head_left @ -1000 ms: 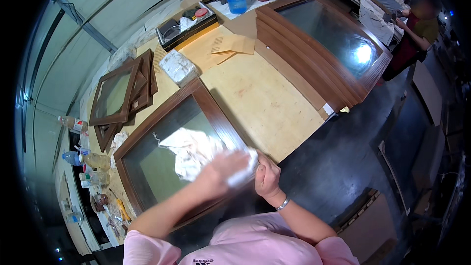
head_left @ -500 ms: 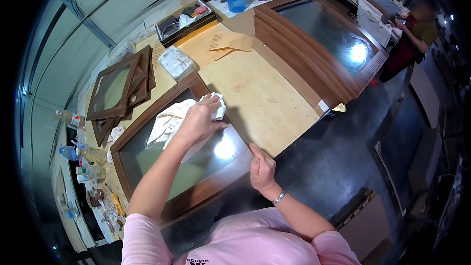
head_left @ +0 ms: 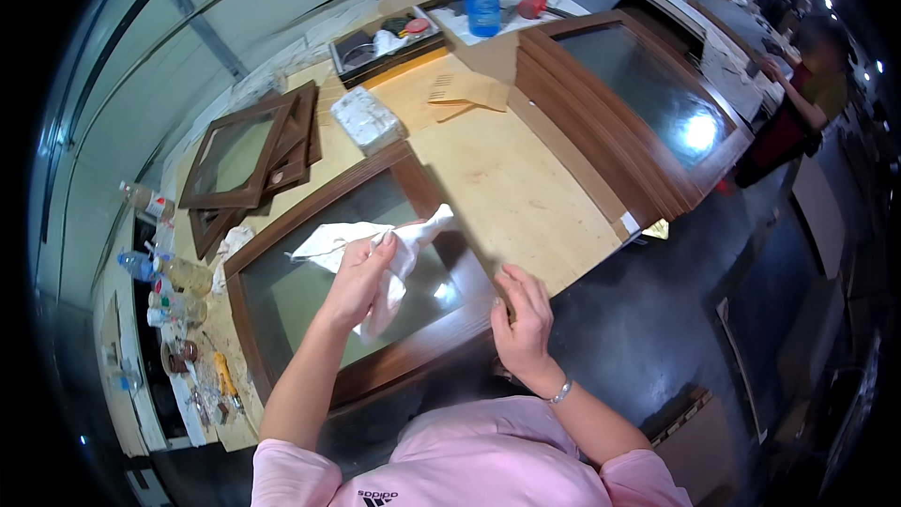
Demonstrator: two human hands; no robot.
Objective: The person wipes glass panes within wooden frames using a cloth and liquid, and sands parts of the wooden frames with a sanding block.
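Note:
A brown wooden frame with a glass pane [head_left: 310, 333] lies tilted on the near part of the table, in front of me. Over its glass, my left hand [head_left: 361, 282] clutches a bunched white cloth [head_left: 399, 258]. The cloth's loose ends spread to both sides and hang below my fingers. At the frame's right edge, my right hand [head_left: 526, 329] has its fingers curled round the near corner, the thumb toward the frame. Part of that grip is hidden by the hand itself.
Stacked glazed frames [head_left: 601, 113] stand at the right, smaller frames [head_left: 239, 155] at the left. A wrapped white block [head_left: 366, 120], paper sheets [head_left: 469, 90], a tool tray [head_left: 389, 49] and a blue bottle [head_left: 481, 0] sit farther back. Bottles [head_left: 183, 274] line the left edge. A co-worker [head_left: 807, 94] stands far right.
My left hand has drawn back toward me and gathered the cloth, lifting it off the glass in a bunch. My right hand stays at the frame's corner. The view has shifted slightly.

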